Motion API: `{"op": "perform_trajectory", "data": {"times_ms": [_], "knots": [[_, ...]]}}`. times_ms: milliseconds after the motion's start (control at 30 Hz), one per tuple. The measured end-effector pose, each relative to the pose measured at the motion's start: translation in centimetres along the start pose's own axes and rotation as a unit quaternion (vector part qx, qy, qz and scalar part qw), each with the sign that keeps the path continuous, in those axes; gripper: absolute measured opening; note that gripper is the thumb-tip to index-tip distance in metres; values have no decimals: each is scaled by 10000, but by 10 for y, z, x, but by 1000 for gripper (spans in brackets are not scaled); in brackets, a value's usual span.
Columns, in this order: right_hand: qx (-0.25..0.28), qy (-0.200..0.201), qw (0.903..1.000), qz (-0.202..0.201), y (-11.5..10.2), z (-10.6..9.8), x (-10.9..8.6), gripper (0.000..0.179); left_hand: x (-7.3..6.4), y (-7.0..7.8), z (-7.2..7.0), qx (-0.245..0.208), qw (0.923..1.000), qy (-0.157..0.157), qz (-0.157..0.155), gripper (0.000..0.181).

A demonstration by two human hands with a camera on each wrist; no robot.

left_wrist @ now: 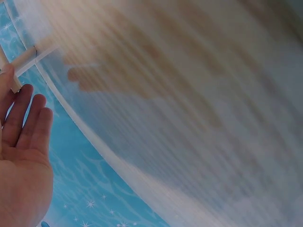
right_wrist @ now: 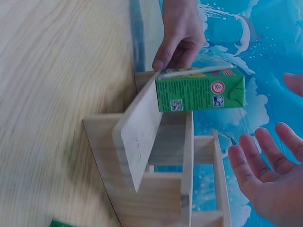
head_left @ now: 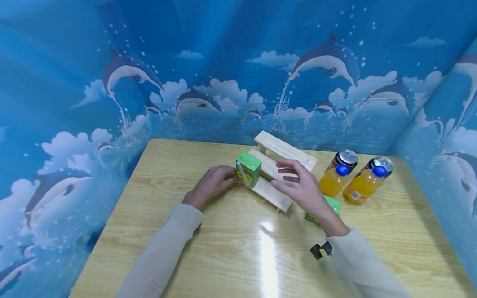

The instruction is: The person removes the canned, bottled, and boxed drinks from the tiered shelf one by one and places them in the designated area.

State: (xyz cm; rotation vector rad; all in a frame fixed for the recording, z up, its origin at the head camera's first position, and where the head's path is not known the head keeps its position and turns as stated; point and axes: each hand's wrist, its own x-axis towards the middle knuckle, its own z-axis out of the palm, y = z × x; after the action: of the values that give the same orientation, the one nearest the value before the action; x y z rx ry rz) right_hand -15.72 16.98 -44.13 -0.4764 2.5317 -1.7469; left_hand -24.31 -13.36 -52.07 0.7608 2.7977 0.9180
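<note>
A green juice carton (head_left: 248,168) with a white straw on its side stands upright at the left end of the lowest step of a wooden tiered rack (head_left: 271,193). My left hand (head_left: 215,182) is beside that end, fingertips right at the wood and close to the carton. Its fingers look fairly straight in the left wrist view, where the hand (left_wrist: 23,146) shows palm on. Over the rack's right part, my right hand (head_left: 301,186) hovers with fingers spread and nothing in them. The right wrist view shows the carton (right_wrist: 201,92) between the two hands.
Right of the rack stand two orange drink bottles (head_left: 332,180) with blue caps and two dark cans (head_left: 344,160) behind them. Another green carton (head_left: 332,205) lies partly hidden under my right wrist. A dolphin-print curtain (head_left: 233,54) borders the wooden table (head_left: 228,257).
</note>
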Motion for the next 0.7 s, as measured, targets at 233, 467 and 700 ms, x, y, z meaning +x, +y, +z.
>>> {"op": "perform_trajectory", "data": {"times_ms": [233,467,700], "knots": [[-197,87,9998,13,2,18,11,63,1,0,1,14,10000,40,27,37],[-216,110,9994,256,3,38,20,62,0,-1,1,-29,10000,35,-3,35],[-291,214,9988,344,6,50,30,65,0,-1,1,-11,10000,37,17,37]]}}
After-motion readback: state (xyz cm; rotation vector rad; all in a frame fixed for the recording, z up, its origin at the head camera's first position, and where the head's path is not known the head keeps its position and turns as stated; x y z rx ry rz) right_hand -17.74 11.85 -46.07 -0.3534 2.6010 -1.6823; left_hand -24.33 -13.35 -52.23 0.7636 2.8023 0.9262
